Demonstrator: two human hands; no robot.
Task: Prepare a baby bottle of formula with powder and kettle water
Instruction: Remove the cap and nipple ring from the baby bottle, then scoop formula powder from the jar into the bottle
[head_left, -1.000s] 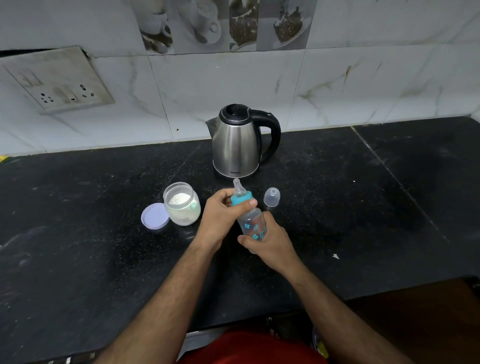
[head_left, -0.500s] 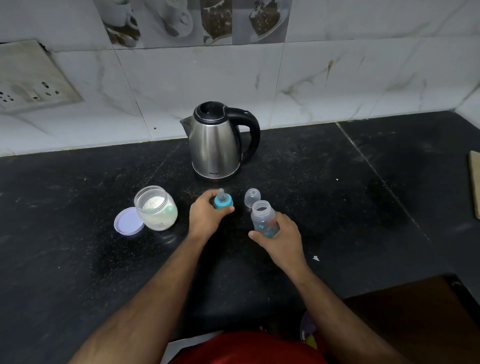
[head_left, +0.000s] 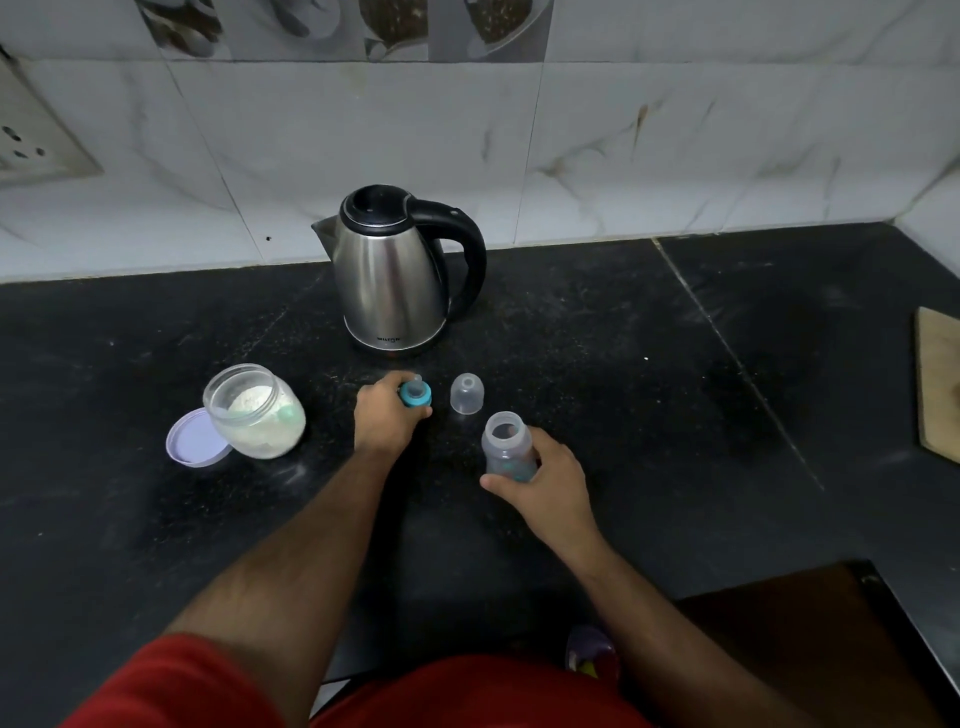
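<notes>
The right hand (head_left: 545, 480) has its fingers (head_left: 501, 483) wrapped around the low part of the baby bottle (head_left: 508, 447). The bottle stands up on the black tabletop (head_left: 649, 415), and its mouth is open at the top. It looks like thin, clear plastic with small blue marks. It seems empty, so it should be light and easy to tip. Holding it low and all the way round, as now, looks like the safest way.

The left hand (head_left: 384, 421) has its fingers closed on the blue teat ring (head_left: 414, 393), low by the tabletop. The ring looks hard, and the tip looks soft and bendy.

Just beside the ring stands a small clear cap (head_left: 466, 394), round like a dome.

To the left is the powder jar (head_left: 254, 410), open, with white powder inside. It looks like glass, so it may be heavy and could break. Its purple lid (head_left: 195, 439) lies flat, touching it.

Behind stands the kettle (head_left: 395, 275), shiny steel with a black handle. It could be heavy and hot, so the handle looks like the place to hold.
</notes>
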